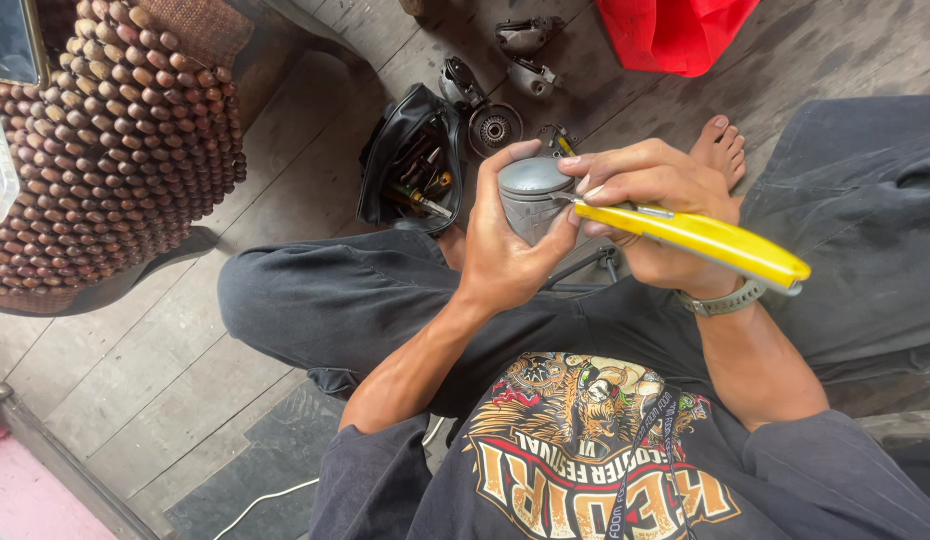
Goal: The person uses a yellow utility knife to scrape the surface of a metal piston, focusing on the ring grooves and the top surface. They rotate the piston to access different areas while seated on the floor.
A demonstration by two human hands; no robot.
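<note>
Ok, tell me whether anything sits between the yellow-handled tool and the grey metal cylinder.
Nothing visible does. The left hand grips the grey cylinder from the side, and the yellow-handled tool in the right hand already has its tip at the cylinder's top edge.

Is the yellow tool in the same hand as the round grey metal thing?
No, the left hand grips the grey metal cylinder, while the right hand holds the yellow-handled tool.
</note>
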